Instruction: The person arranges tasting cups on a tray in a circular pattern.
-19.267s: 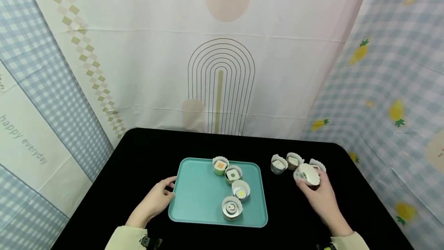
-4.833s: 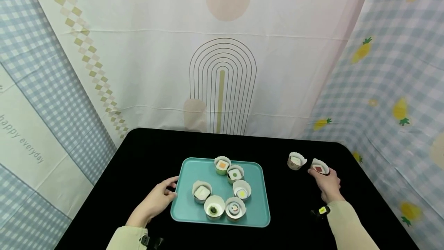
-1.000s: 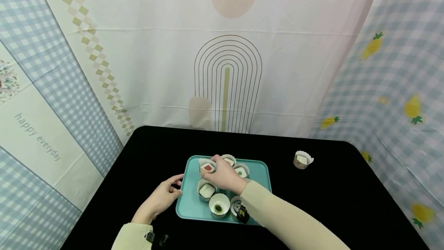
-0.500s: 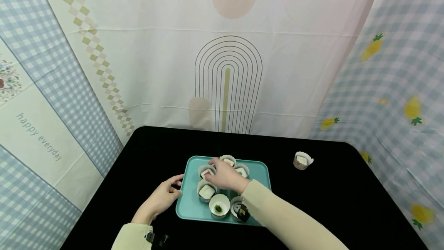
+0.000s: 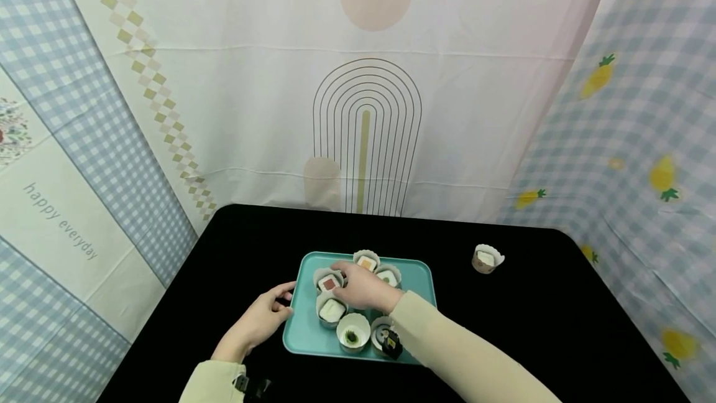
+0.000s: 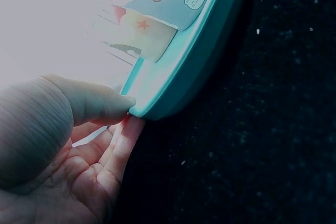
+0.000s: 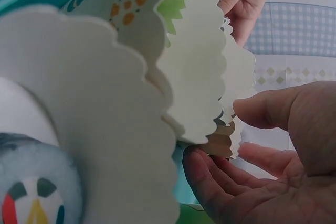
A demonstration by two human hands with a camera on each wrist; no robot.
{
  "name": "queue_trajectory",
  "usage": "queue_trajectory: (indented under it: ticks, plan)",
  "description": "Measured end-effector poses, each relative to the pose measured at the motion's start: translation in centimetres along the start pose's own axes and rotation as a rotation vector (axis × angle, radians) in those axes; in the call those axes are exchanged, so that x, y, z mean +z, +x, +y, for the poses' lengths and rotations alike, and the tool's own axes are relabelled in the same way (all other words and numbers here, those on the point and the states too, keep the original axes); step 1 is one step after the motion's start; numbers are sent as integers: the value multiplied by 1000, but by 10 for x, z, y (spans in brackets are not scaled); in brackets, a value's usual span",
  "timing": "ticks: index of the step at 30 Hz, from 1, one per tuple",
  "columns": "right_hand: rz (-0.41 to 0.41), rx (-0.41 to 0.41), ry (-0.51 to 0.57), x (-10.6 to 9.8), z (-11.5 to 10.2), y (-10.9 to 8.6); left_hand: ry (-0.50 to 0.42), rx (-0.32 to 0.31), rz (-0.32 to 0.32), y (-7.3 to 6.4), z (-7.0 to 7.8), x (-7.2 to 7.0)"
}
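Observation:
On a teal tray [image 5: 302,328], my left hand [image 5: 257,319] pinches the left edge; in the left wrist view its thumb [image 6: 105,106] lies over the rim with fingers beneath. My right hand [image 5: 366,288] reaches over the tray, fingertips spread at the right side of a scalloped paper baking cup [image 5: 321,275] holding a white piece with a red top. Just in front of that stands a cup with a plain white piece [image 5: 332,311], then one with a dark green filling [image 5: 353,336]. Behind the hand are an orange-topped cup [image 5: 366,260] and a green-dotted one [image 5: 388,277].
A cup with a blue-grey roll [image 5: 380,333] is partly covered by the right wrist's strap device. The yellow-topped cup seen earlier is hidden under the right arm. One brown patterned cup [image 5: 486,260] stands alone at the table's back right.
Several cups have come from the table's right side onto the tray. The red-topped one was carried there last, lowered, then shifted slightly left; my right fingers loosened around it. Left hand stayed.

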State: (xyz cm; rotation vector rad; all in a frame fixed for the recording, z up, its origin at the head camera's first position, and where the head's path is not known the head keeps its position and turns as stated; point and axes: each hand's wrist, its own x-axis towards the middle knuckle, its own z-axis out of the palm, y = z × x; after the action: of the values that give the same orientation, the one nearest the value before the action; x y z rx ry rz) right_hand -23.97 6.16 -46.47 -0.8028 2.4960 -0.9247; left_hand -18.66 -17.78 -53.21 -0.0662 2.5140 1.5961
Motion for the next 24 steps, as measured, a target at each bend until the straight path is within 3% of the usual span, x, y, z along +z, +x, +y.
queue_trajectory:
  ticks: [12, 18, 24]
  plan:
    - [4, 16, -22, 1, -3, -1, -2, 3, -8, -1, 1, -2]
    - [8, 19, 36, -4, -1, -4, -6, 6, -12, -3, 3, -1]
    - [143, 16, 122, -27, 9, -15, -5, 7, -7, -3, 4, -1]
